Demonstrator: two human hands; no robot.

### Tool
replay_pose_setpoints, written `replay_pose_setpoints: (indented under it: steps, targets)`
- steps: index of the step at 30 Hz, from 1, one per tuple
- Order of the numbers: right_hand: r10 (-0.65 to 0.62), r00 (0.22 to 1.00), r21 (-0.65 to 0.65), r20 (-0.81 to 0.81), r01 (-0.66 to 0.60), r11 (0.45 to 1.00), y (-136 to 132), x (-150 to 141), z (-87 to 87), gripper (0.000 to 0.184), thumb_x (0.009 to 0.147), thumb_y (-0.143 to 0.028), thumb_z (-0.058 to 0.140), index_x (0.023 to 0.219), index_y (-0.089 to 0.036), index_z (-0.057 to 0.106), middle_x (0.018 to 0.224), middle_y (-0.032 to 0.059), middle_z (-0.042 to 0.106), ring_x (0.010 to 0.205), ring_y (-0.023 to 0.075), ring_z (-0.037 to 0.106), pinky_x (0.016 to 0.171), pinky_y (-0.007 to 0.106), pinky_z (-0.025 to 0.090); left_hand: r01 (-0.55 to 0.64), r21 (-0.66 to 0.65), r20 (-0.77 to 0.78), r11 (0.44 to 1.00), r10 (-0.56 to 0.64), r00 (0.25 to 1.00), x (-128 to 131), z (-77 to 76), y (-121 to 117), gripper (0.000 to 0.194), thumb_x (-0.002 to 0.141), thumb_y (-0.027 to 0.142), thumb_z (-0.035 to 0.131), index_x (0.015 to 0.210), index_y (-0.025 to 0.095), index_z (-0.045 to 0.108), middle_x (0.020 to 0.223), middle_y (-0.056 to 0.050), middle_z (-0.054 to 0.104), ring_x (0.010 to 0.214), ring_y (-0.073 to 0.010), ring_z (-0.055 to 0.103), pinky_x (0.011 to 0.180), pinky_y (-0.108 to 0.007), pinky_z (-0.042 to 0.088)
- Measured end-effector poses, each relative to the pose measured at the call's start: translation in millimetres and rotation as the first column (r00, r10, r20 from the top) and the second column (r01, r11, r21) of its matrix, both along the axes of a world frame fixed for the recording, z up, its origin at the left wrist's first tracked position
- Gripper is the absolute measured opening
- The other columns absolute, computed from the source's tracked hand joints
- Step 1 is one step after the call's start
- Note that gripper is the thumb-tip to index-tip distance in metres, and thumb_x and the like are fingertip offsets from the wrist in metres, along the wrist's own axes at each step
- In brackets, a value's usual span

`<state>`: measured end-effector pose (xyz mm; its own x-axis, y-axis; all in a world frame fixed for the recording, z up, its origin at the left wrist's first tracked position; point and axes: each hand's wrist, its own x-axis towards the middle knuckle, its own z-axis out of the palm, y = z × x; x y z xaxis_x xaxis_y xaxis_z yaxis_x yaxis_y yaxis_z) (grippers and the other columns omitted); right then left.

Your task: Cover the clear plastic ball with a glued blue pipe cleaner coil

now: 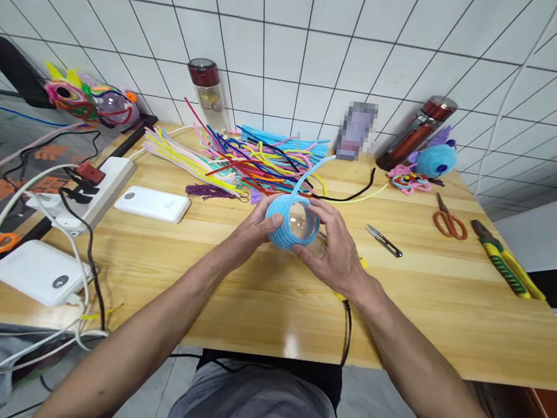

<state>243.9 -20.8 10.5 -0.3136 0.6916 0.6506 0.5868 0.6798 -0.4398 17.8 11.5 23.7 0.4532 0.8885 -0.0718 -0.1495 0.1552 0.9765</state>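
Note:
Both my hands hold a clear ball (299, 221) above the middle of the wooden table (428, 306). A light blue pipe cleaner (281, 226) is coiled round the ball's left side, and its loose end rises up to the right. My left hand (252, 227) grips the coiled side with curled fingers. My right hand (337, 249) wraps round the ball's right side, thumb on top. Just behind the ball lies a heap of coloured pipe cleaners (244, 158).
Small thread snips (384, 240), orange scissors (450, 222) and yellow-green pliers (504, 260) lie to the right. Two bottles (208, 94) (415, 134) stand by the tiled wall. White power banks (153, 203) (40, 270), a power strip (102, 190) and cables crowd the left edge.

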Motion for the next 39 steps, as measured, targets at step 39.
replay_pose_setpoints:
  steps: [39]
  targets:
    - [-0.004,1.000,0.038,0.027,0.003,0.999,-1,1,17.2,0.007,0.104,-0.024,0.073,0.107,-0.028,0.078,0.100,0.0061,0.081,0.094,0.0245,0.077,0.083,0.043,0.063,0.155,0.077,-0.204,0.985,-0.137,0.969,-4,-13.8,-1,0.088,0.091,0.074,0.074,0.157,0.021,0.050,0.169,-0.020,0.053,0.145,-0.0404,0.062,0.115,-0.054,0.056]
